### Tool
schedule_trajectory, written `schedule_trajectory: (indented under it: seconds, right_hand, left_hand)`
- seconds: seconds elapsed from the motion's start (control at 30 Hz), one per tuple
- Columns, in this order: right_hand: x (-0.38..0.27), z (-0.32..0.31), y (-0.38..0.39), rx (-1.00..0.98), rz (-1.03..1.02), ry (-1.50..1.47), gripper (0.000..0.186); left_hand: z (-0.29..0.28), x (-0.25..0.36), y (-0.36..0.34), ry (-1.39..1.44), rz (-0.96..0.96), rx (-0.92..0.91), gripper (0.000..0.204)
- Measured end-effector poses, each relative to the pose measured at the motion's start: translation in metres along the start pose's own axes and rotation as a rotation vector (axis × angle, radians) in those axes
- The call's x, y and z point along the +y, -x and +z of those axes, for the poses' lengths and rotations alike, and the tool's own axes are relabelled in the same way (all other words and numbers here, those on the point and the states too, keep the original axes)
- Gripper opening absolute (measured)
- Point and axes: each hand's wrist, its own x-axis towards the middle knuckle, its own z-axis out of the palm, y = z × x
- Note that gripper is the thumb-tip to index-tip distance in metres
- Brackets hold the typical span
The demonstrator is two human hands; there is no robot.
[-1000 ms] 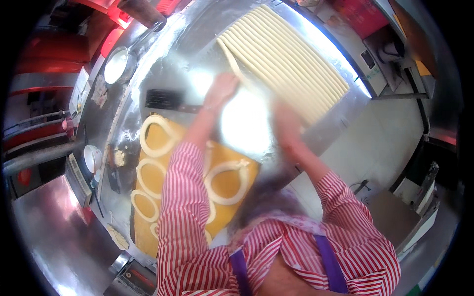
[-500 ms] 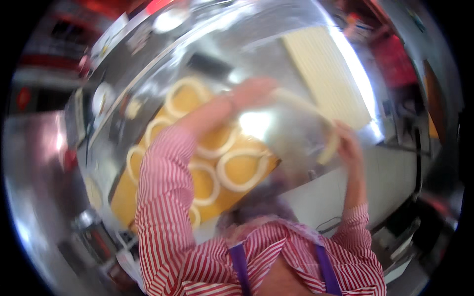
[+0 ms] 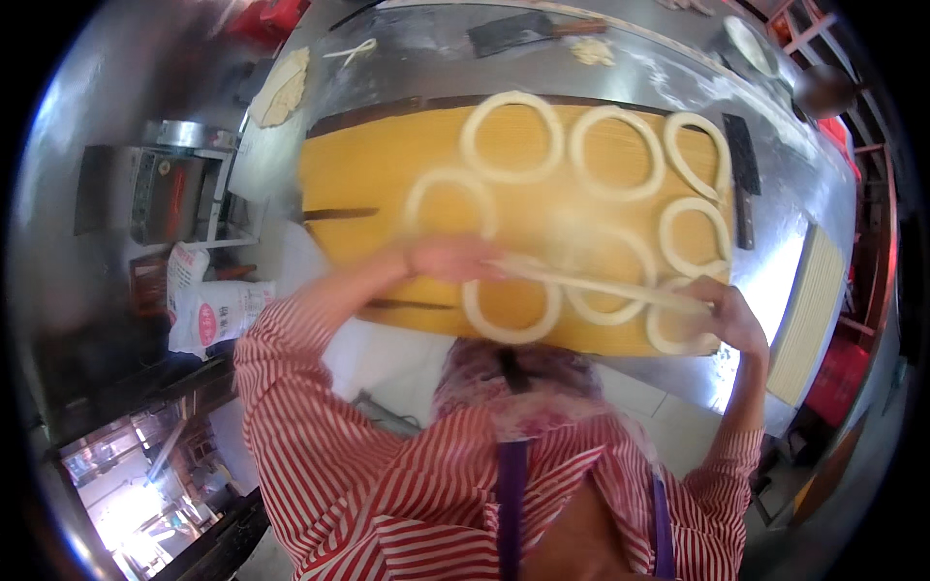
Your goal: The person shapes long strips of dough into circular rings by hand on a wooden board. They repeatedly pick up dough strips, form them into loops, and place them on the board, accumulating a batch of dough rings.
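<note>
A pale rope of dough (image 3: 615,288) stretches nearly straight between my two hands, above the yellow board (image 3: 358,160). My left hand (image 3: 453,259) is closed round its left end, slightly blurred. At the other end my right hand (image 3: 728,315) grips the rope near the board's right front corner. Several dough rings lie on the board. One round ring (image 3: 466,137) is near the far edge, and a narrower, drop-shaped ring (image 3: 725,169) sits at the far right corner. The rope and my hands partly cover the nearer rings.
A dark-bladed cleaver (image 3: 741,155) lies right of the board, and another broad dark blade (image 3: 511,35) behind it. Side-by-side dough strips (image 3: 809,320) rest at the far right. A dough piece (image 3: 281,89) is at the left, above white bags (image 3: 223,312).
The view has turned, bringing the whole board before me. My hands and the dough rope have moved from over the metal table to over the board, and the rope now hangs straighter.
</note>
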Motion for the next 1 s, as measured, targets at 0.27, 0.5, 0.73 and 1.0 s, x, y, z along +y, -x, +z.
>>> schedule_trajectory:
  seconds: [0.27, 0.5, 0.73, 1.0]
  right_hand:
    - [-0.076, 0.026, -0.16, 0.188, -0.135, 0.428, 0.033]
    - [-0.182, 0.119, -0.328, 0.565, -0.351, 0.336, 0.035]
    - [-0.155, 0.187, -0.41, 0.643, -0.174, 0.809, 0.031]
    - [-0.194, 0.197, -0.407, 0.776, -0.01, 0.168, 0.036]
  left_hand:
    - [-0.088, -0.035, 0.127, -0.727, -0.228, 0.422, 0.028]
    - [-0.16, -0.113, 0.174, -0.687, -0.685, 0.871, 0.027]
    - [-0.146, -0.167, 0.16, -0.598, -0.629, 1.036, 0.04]
    - [-0.151, -0.155, 0.143, 0.055, -0.726, 1.154, 0.039]
